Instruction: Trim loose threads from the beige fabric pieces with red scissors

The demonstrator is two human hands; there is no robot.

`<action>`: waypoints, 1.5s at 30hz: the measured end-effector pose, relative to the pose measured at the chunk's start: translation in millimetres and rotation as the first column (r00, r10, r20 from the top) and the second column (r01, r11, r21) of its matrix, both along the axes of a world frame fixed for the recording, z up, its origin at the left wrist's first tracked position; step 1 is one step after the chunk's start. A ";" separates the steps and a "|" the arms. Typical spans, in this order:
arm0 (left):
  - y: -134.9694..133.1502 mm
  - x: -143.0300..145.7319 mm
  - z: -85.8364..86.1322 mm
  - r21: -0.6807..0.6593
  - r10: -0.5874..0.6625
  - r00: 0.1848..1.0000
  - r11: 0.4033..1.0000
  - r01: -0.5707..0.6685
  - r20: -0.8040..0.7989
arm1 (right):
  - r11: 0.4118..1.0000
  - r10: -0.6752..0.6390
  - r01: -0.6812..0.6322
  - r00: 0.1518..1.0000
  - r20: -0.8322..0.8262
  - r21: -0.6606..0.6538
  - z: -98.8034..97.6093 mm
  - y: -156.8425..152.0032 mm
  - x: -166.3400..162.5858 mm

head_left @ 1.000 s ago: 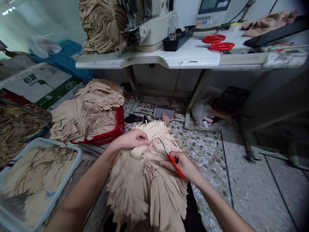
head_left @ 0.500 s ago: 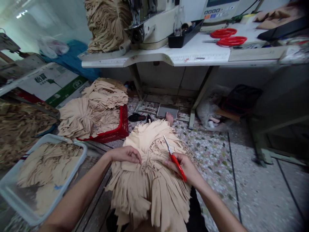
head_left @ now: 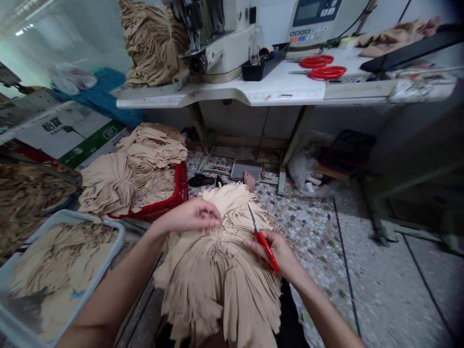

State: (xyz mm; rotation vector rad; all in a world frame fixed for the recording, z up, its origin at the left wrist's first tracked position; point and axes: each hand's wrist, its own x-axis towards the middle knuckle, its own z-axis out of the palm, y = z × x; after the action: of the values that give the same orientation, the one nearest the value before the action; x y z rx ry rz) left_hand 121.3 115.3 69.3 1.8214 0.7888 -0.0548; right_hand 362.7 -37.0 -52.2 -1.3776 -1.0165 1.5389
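- Across the lap (head_left: 292, 319), how does the cloth (head_left: 221, 266) look?
- Beige, ragged strips fanning from a bunched middle.
- Held?
- Left hand (head_left: 201, 215) curls loosely over its left side; I can't tell whether it pinches any. Right hand (head_left: 280, 247) grips red scissors (head_left: 266, 249), blades together.

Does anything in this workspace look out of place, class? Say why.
Fabric pieces spill over the rim of the red basket, as if overfilled. A bare foot shows at the floor pedal, while a black slipper lies to its left, unworn.
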 end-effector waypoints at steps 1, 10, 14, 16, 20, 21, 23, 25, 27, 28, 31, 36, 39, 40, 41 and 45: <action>6.2 9.2 -9.2 0.191 0.080 0.996 0.978 -0.087 0.043 | 1.000 -0.006 0.006 1.000 -0.007 -0.004 -0.6 -0.3 -1.1; 38.1 48.4 -79.4 0.626 0.246 0.969 0.757 -0.188 -0.006 | 0.999 -0.019 0.017 0.999 0.042 0.049 -5.5 -5.4 -2.8; 35.6 37.2 -61.5 0.252 0.350 0.911 0.882 -0.399 0.219 | 0.999 -0.030 0.030 0.999 0.010 -0.025 -2.9 -6.1 8.5; 31.1 28.6 -46.2 -0.008 0.411 0.880 0.907 -0.421 0.240 | 0.999 -0.048 0.049 0.999 0.016 -0.018 1.1 -3.0 13.4; 13.2 20.1 -19.6 -0.206 0.412 0.888 0.905 -0.373 0.204 | 0.996 -0.084 0.082 0.995 0.048 0.044 14.0 8.9 12.3; 8.0 20.7 -15.9 -0.206 0.388 0.899 0.914 -0.348 0.203 | 0.994 -0.087 0.083 0.995 0.055 0.068 17.6 12.4 9.7; -0.8 24.1 -12.6 -0.190 0.345 0.915 0.932 -0.308 0.208 | 0.989 -0.090 0.081 0.993 0.070 0.124 24.5 18.5 3.2; -6.0 28.1 -12.9 -0.170 0.350 0.912 0.933 -0.318 0.216 | 0.982 -0.084 0.068 0.993 0.087 0.177 29.6 22.6 -2.4; -7.2 30.5 -13.5 -0.175 0.402 0.887 0.913 -0.368 0.229 | 0.970 -0.060 0.029 0.991 0.121 0.240 32.1 23.7 -4.7; -6.7 30.8 -13.0 -0.199 0.432 0.871 0.898 -0.392 0.233 | 0.963 -0.040 -0.004 0.986 0.159 0.270 32.6 23.2 -4.3; -3.2 29.1 -9.4 -0.309 0.495 0.839 0.853 -0.420 0.227 | 0.938 0.025 -0.147 0.932 0.361 0.314 32.9 20.0 2.1; -2.8 27.0 -14.3 -0.362 0.560 0.802 0.806 -0.469 0.208 | 0.914 0.089 -0.327 0.741 0.665 0.242 37.5 20.2 13.9; -6.5 28.9 -26.1 -0.335 0.547 0.807 0.820 -0.464 0.222 | 0.903 0.097 -0.365 0.684 0.723 0.224 40.1 23.9 14.7; -7.8 29.8 -29.7 -0.323 0.536 0.813 0.829 -0.457 0.226 | 0.900 0.100 -0.374 0.676 0.730 0.223 40.5 25.0 14.0; -9.0 30.6 -32.8 -0.312 0.524 0.820 0.838 -0.449 0.228 | 0.896 0.106 -0.383 0.673 0.732 0.223 40.8 26.1 13.1; -11.6 32.9 -37.2 -0.295 0.492 0.838 0.858 -0.421 0.236 | 0.889 0.116 -0.398 0.676 0.728 0.228 41.6 29.0 8.9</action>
State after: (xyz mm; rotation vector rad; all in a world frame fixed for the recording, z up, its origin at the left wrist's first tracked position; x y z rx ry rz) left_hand 154.1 103.7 32.1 1.3347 0.9356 0.4244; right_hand 371.6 -8.0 -10.6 -1.6116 -1.9477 0.8930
